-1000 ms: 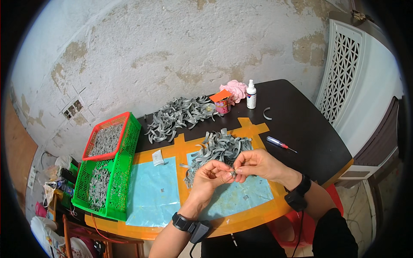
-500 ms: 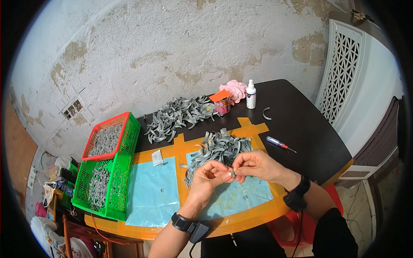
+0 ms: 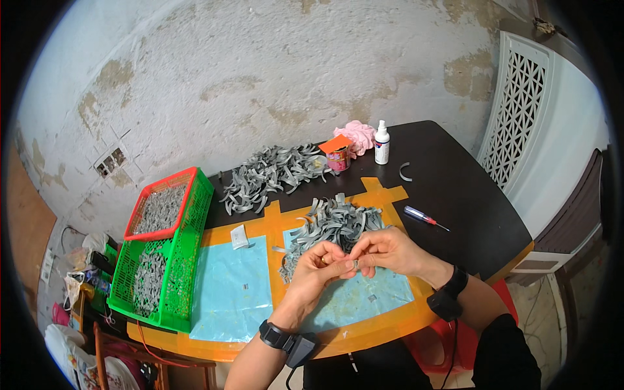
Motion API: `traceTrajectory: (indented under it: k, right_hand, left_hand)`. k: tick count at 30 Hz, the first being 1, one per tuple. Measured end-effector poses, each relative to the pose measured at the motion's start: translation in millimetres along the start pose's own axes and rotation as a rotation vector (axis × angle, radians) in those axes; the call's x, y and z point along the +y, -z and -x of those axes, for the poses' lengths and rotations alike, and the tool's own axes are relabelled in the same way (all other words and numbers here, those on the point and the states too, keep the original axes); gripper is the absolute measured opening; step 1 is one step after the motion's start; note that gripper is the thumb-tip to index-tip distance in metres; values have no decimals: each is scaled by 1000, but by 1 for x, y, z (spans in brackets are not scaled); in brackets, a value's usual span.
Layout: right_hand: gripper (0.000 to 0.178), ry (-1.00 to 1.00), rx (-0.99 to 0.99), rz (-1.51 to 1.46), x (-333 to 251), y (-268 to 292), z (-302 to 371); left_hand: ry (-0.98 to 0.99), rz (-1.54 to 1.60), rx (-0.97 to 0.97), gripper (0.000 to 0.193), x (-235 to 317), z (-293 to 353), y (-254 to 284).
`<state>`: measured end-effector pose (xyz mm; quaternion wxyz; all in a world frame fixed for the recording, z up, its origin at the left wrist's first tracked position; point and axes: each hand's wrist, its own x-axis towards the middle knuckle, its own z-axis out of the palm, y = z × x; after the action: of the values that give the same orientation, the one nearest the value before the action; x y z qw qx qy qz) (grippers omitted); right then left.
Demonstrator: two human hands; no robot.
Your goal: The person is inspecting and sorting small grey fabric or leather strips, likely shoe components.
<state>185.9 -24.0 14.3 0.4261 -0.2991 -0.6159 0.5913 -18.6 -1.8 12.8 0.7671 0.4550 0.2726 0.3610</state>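
Observation:
My left hand (image 3: pixel 320 268) and my right hand (image 3: pixel 390 252) meet at the fingertips over the near side of a pile of curved grey strips (image 3: pixel 335 224). Both are closed in a pinch on one small grey piece (image 3: pixel 355 264); the fingers cover most of it, so its exact kind is hidden. The pile lies on a blue sheet (image 3: pixel 325 313) edged with orange tape. Another small grey piece (image 3: pixel 372 298) rests on that sheet, just below my right hand. A second blue sheet (image 3: pixel 221 305) to the left bears one more small piece (image 3: pixel 246 286) and a white packet (image 3: pixel 239 236).
At the left, a red basket (image 3: pixel 184 207) of small grey pieces sits on a green basket (image 3: pixel 182 305) holding more. Behind are a larger heap of grey strips (image 3: pixel 270 175), a tin (image 3: pixel 338 158), a pink cloth (image 3: pixel 359 134) and a white bottle (image 3: pixel 381 146). A screwdriver (image 3: pixel 421 215) lies right.
My fingers have shifted slightly around the small grey piece, still pinched between both hands. The whole view has moved a little; the things on the table stay put.

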Motion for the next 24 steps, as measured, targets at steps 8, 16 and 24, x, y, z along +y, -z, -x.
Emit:
traceTrajectory:
  k: [8, 16, 24]
  right_hand:
    - [5, 176, 14, 166, 7, 1, -3]
    - [5, 167, 48, 51, 9, 3, -3]
    - [5, 166, 117, -48, -2, 1, 0]
  left_hand:
    - [11, 32, 36, 13, -2, -2, 1]
    - [-49, 62, 78, 11, 3, -3, 11]
    - [-125, 231, 80, 25, 6, -1, -6]
